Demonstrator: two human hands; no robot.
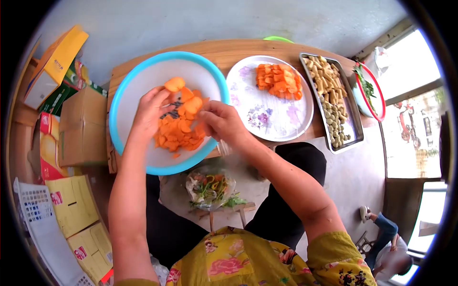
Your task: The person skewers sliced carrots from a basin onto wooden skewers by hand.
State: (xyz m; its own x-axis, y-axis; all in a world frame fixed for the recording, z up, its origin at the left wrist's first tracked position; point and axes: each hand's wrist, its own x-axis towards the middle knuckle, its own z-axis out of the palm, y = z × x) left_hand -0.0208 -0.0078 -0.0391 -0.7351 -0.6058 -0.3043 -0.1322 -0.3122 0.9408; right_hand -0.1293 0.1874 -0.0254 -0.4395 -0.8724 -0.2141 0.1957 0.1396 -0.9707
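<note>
A wide basin with a turquoise rim (116, 112) holds a loose heap of sliced carrots (179, 132). My left hand (153, 108) is over its middle, with fingers curled and closed on carrot slices (174, 84) at the fingertips. My right hand (223, 122) reaches in from the right side of the basin, thumb and fingers pinched together by the heap. What sits in that pinch is blurred and partly hidden. Right of the basin, a round white floral tray (260, 117) bears neatly stacked carrot pieces (280, 81).
A metal tray (354, 138) of pale cut pieces and greenish rounds lies right, beside a red-rimmed bowl (381, 107) with greens. Below the table, a plastic bag of vegetable scraps (210, 187) rests on a stool. Cardboard boxes (83, 126) line the left. Another person (389, 243) sits lower right.
</note>
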